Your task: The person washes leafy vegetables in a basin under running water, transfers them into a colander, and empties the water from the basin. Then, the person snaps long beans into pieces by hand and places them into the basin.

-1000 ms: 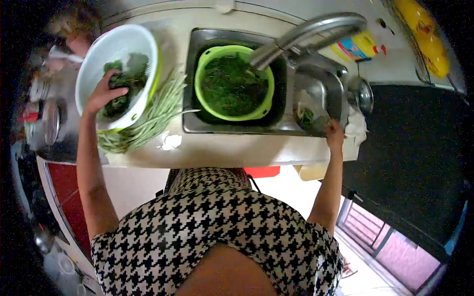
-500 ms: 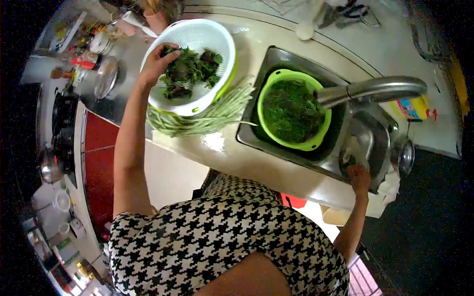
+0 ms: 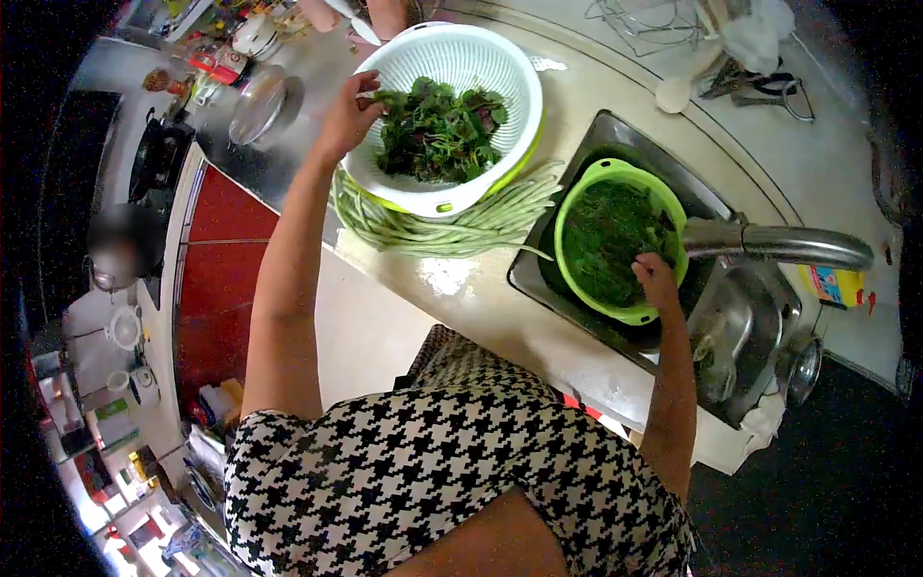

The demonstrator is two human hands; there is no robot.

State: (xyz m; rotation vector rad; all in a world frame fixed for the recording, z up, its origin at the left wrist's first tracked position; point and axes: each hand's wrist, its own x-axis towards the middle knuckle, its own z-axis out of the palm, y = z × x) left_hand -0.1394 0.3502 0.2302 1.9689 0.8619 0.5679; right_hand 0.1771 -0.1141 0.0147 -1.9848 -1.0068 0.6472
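On the tabletop (image 3: 481, 298), the colander (image 3: 481, 58) is perhaps steadied by the left hand (image 3: 352, 113), fingers parted, while the right hand's (image 3: 657, 277) grip can't be told.

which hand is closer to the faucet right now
Right. The right hand is at the green basin, just beside the faucet spout; the left hand is much farther off, at the left rim of the white colander.
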